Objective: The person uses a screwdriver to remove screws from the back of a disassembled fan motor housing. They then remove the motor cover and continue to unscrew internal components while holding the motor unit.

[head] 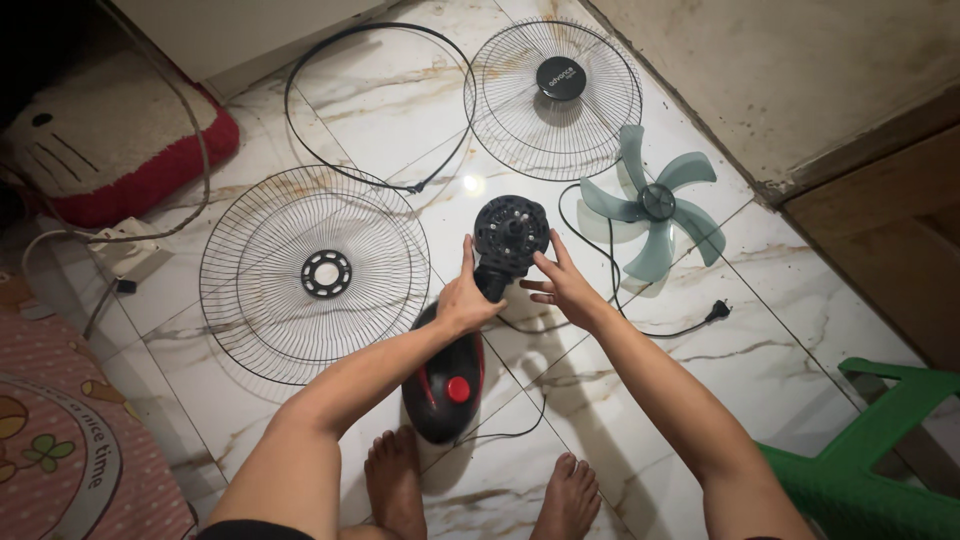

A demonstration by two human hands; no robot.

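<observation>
fan motor head (510, 232) is right in the middle of the shot, round black front w/ holes facing up at the cam, still sitting on its neck above the black base (443, 385) w/ the red knob (458, 389). base lies on the marble tile floor (790, 350) just in front of two bare feet (480, 490).

left hand (462, 300) is wrapped around the neck just under the motor head, fingers closed on it, thumb up along the left edge of the head. right hand (562, 285) is on the right side of the head, fingers spread, tips touching the rim, not really clamped, more like steadying it.

everything else is spread out around it. rear wire guard (315, 273) w/ the black ring in the center lies flat to the left, near the left forearm. front wire guard (553, 98) w/ the black center cap is further up, and next to it on the left the thin black guard ring (375, 100) loops on the tiles. teal fan blade (652, 203) lies to the right of the motor head, close but not touching. black power cord (640, 325) curls past the right hand and ends in a plug (717, 311).

far left there's a white & red plush cushion (110, 140), a white power strip (125, 245), and a pink mat (70, 440). green plastic chair (870, 450) at bottom right.
</observation>
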